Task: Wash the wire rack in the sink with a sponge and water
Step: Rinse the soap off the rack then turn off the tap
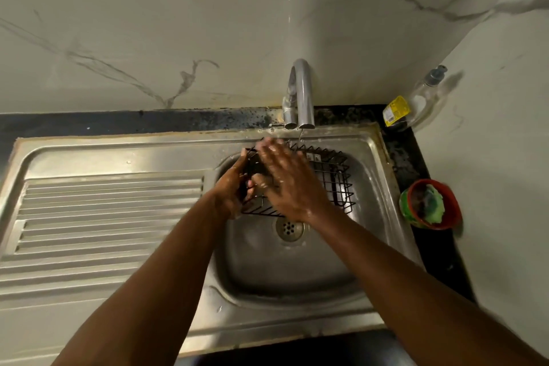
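Over the sink, wire rack, red bowl holding green scrubber

Pale marble-look wall panels with grey veining fill the upper half of the frame, meeting a second such wall in a corner at right; the light is dim and yellowish. A dark speckled countertop runs as a strip across the middle, stained near a chrome tap at centre; at right stand a clear pump bottle with a yellow label, its shadow on the wall, and, lower down, a red-rimmed bowl.
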A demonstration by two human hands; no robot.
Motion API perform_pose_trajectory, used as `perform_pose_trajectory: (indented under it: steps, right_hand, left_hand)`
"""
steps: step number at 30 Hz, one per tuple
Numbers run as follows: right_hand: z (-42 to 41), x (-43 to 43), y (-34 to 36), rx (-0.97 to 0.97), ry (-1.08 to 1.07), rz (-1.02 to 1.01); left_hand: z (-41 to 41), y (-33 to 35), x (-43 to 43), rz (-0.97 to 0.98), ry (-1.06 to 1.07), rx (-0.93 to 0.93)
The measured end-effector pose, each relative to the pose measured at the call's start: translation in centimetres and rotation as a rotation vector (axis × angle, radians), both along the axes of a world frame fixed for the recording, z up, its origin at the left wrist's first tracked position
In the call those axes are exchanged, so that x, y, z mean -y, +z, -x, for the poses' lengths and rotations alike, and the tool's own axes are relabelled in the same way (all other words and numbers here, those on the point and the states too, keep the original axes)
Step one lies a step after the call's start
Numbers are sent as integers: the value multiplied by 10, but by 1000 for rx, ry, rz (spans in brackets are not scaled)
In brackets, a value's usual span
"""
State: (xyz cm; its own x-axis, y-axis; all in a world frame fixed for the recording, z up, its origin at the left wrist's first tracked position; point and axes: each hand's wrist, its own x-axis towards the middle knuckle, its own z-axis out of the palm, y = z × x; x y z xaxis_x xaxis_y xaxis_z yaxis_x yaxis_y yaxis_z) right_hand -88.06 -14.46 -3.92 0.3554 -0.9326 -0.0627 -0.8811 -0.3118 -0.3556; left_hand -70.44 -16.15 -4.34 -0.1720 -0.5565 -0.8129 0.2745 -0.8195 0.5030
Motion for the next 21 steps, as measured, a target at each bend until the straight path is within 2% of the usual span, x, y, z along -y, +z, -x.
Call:
perform_pose_trajectory:
  steps: [4,6,7,9,12,14,15,16,18,21]
  right_hand:
    - [79,4,-22,-133,-467,-272]
    - [77,2,-24,-125,-598,-368]
    - [63,0,-22,-91,-610,-353]
    - [22,-4,-17,-23,-501,-249]
    - [-27,-16,-6,-5,-74,-42]
    - [-24,-16,-1,-11,200,36]
    - [-11,-11,-2,1,252,50]
    - [5,-5,-4,17,227,47]
    - [44,4,-14,28,-16,-17]
    - [84,9,-36,-97,-384,-305]
  left_hand:
    - [-13,-16,-5,-67,93,-2]
    - [-8,-15,-7,-69,88,-17]
    - [-4,-14,-7,-77,71,-14]
    - [6,-11,-7,-106,44,-27]
    - [15,-11,-10,-55,8,-121]
    - [9,-10,-13,-32,43,-150]
    - [5,-11,-13,-48,77,-137]
    - [0,-12,-13,-64,104,-107]
    - [-12,-13,-12,-82,145,-42]
    - [-25,-18,-13,-78,119,1]
